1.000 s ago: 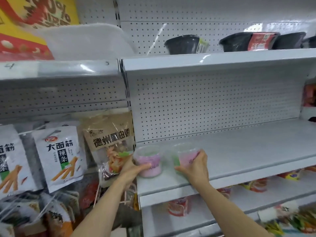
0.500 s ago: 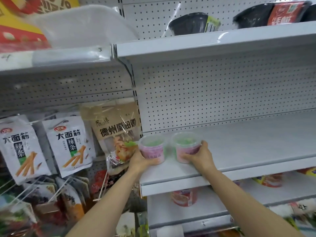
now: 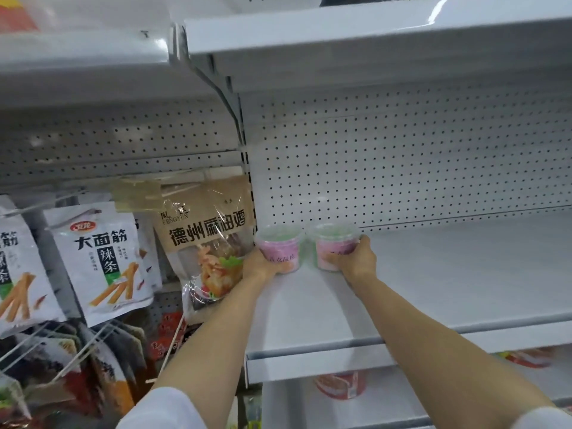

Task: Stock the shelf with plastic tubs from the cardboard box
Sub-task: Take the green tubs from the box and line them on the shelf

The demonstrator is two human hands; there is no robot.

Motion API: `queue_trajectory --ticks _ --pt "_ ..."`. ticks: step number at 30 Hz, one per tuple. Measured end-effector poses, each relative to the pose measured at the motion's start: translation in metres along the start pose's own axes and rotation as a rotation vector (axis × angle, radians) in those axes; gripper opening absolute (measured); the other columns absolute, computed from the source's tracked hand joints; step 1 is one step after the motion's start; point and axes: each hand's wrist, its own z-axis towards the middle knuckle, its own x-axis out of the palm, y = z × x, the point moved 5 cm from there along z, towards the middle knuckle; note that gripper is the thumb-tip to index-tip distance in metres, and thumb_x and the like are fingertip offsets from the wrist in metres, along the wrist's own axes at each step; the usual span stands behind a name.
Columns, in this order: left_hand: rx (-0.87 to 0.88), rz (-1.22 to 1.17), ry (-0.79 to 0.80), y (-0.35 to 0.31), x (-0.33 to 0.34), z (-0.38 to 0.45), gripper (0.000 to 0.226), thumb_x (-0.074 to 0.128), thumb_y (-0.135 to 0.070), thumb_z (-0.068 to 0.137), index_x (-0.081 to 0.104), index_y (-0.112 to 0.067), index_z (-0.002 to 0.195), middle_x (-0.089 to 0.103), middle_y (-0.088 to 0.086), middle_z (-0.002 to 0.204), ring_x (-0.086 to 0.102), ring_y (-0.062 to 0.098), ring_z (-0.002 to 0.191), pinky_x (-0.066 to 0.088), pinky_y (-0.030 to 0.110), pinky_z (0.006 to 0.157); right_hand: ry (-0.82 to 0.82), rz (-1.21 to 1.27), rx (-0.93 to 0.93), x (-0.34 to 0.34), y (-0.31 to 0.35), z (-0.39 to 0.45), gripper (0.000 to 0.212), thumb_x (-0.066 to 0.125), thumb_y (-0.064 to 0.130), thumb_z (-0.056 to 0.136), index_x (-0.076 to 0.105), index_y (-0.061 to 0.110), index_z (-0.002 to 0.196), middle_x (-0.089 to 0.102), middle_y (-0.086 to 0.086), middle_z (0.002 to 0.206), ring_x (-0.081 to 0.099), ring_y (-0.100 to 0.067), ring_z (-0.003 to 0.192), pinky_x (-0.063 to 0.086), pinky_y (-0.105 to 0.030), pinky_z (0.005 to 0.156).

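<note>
Left grip: the left hand [image 3: 260, 264] curls round the left tub [image 3: 280, 250] from its left side and underneath, thumb across the lower front of the pink label
Right grip: the right hand [image 3: 356, 261] curls round the right tub [image 3: 334, 249] from its right side, fingers [image 3: 332, 258] wrapped over the front of the pink band
Left tub: upright clear plastic, closed by a clear lid, pale green showing under the lid and a pink band with print around the body; its base looks to meet the shelf [image 3: 433, 274], though the hand hides the contact
Right tub: same make, upright, lidded, green on top and pink below; just beside the left tub, whether the rims touch I cannot tell
Place: both tubs sit at the far left of the white shelf, near the perforated back panel [image 3: 402, 156]
Shelf above: a white shelf board [image 3: 371, 35] overhangs the tubs
Left bay: a brown snack bag [image 3: 210, 239] hangs just beside the left hand, and a white snack bag [image 3: 102, 261] with orange sticks printed hangs further left
Below: a red-labelled tub [image 3: 340, 383] stands on the lower shelf, partly hidden by the shelf edge
Sleeves: white cuffs at the bottom of the view
</note>
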Motion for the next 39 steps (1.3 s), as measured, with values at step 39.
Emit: queue_trajectory --ticks 39 --pt "-0.030 0.245 -0.145 -0.002 0.001 0.042 0.079 0.089 -0.039 0.070 0.056 -0.002 0.132 0.062 0.016 0.134 0.062 0.030 0.120 0.051 0.035 0.097 0.067 -0.139 -0.021 0.044 0.004 0.048 0.071 0.084 0.013 0.068 0.038 0.001 0.121 0.060 -0.017 0.119 0.059 -0.034 0.109 0.047 -0.037 0.081"
